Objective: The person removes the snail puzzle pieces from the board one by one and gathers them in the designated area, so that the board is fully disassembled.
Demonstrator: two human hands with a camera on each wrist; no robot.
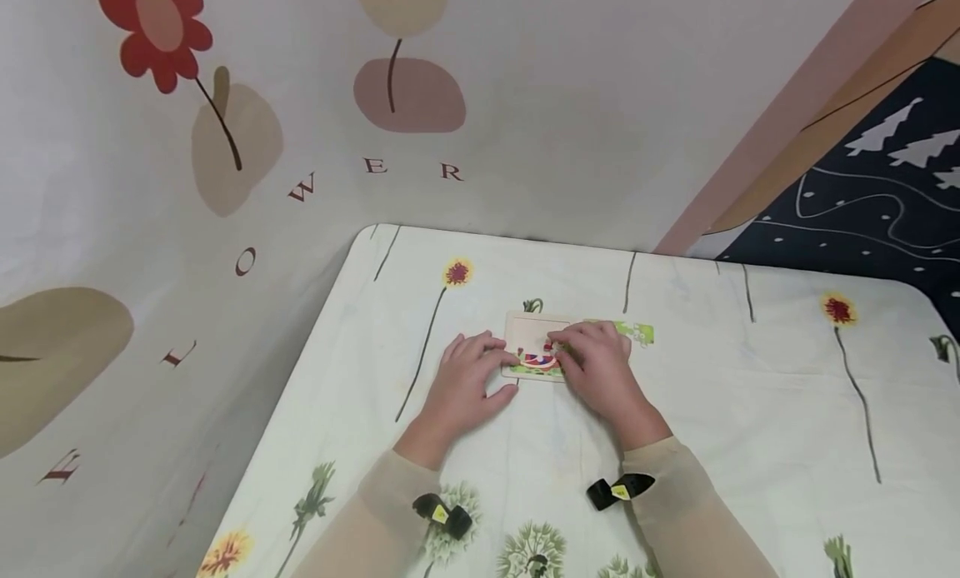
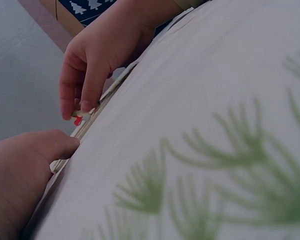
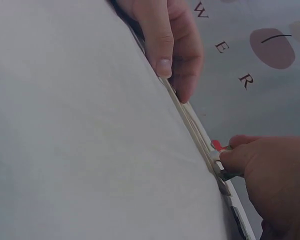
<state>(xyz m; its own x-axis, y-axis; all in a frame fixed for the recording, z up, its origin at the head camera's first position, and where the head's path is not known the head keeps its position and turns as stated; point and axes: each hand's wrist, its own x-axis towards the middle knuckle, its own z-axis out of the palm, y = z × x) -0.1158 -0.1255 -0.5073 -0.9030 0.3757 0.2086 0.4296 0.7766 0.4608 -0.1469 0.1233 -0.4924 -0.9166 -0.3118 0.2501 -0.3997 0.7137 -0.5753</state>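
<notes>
A small wooden puzzle tray [image 1: 531, 328] lies on the table, its lower part filled with colourful picture pieces and its upper part bare wood. My left hand [image 1: 467, 380] rests at the tray's left edge, fingertips touching it and thumb spread toward me. Over the tray's right side, my right hand [image 1: 606, 371] pinches a puzzle piece with some red on it [image 3: 216, 145] between thumb and fingers. The piece also shows in the left wrist view, just above the tray. My right fingers cover much of the tray's right side.
Loose green puzzle pieces [image 1: 637, 333] lie to the right of the tray, partly behind my right hand. A white flower-print cloth [image 1: 750, 395] covers the table. Printed fabric [image 1: 555, 145] hangs behind the table's far edge.
</notes>
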